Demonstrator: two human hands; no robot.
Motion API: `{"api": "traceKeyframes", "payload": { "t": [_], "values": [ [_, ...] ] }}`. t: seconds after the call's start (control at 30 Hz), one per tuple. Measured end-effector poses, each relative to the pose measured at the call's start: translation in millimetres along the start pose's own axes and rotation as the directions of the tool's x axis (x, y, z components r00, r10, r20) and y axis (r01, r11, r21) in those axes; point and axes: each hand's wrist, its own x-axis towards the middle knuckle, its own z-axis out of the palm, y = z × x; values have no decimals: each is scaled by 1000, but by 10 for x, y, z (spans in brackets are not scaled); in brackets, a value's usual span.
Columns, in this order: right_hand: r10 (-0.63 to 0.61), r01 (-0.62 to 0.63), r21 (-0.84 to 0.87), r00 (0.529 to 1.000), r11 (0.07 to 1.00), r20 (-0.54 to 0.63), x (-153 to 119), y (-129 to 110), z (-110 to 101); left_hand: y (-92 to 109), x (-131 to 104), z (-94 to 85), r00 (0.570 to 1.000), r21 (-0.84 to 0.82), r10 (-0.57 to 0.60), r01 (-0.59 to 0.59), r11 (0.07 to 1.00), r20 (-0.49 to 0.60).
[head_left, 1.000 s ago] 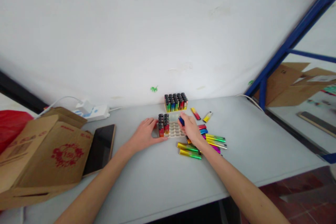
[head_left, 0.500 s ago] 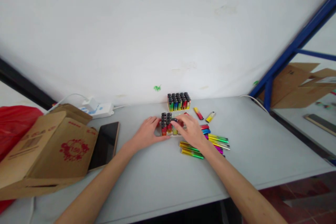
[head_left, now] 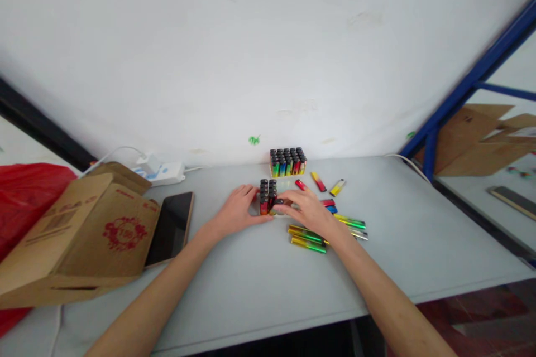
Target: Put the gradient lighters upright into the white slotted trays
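Two columns of upright black-topped lighters (head_left: 264, 198) stand in a small tray, mostly hidden between my hands. My left hand (head_left: 238, 211) is wrapped around the tray's left side, its thumb along the front edge. At the tray's right front, my right hand (head_left: 307, 209) pinches a lighter (head_left: 278, 202) by its black top; this lighter is upright beside the others, its lower end partly covered by fingers. Loose metallic lighters, such as a yellow-green one (head_left: 309, 244), lie under and around my right hand. A full block of lighters (head_left: 287, 162) stands behind, near the wall.
On the left are a cardboard box (head_left: 104, 228), a dark phone-like device (head_left: 171, 228), a white power strip (head_left: 167, 173) and a red bag (head_left: 33, 195). A red-yellow lighter (head_left: 318, 181) and a yellow one (head_left: 337, 187) lie at the back right. Blue shelf framing (head_left: 430, 153) rises at the right.
My right hand has lowered the lighter slightly and shifted it closer in against the others in the tray. My left hand keeps its place at the tray. The view has tilted a little.
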Motion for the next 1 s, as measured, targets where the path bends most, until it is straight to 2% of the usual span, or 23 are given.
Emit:
{"api": "traceKeyframes", "payload": {
  "t": [0.27,0.33,0.47,0.57,0.67,0.77,0.83,0.9,1.0],
  "values": [
    [-25,40,-155,995,987,95,27,-41,-167,-7,-5,3,1000,16,5,-5,1000,1],
    [-5,22,-201,996,979,85,45,-57,-146,-8,-4,1,1000,11,5,-5,1000,0],
    [13,0,-291,999,957,43,89,-79,32,-11,5,-3,1000,-17,6,-6,1000,0],
    [15,7,-267,997,964,81,90,-70,89,-12,9,-2,1000,-18,10,-10,1000,-10],
    [53,-47,-162,998,986,30,40,-83,-66,-8,6,-3,1000,-17,9,-9,1000,-18],
    [120,-121,-107,993,987,-13,-98,-175,-326,3,1,-4,1000,-7,5,-5,1000,-6],
    [137,-132,-124,990,984,38,-265,-265,-446,12,1,-4,1000,1,2,-2,1000,0],
    [139,-124,-172,987,977,81,-497,-343,-480,19,2,0,1000,-5,0,0,1000,-1],
    [143,-126,-302,989,945,36,-889,-391,-400,28,4,6,1000,-20,-6,6,1000,-2]
  ]
}}
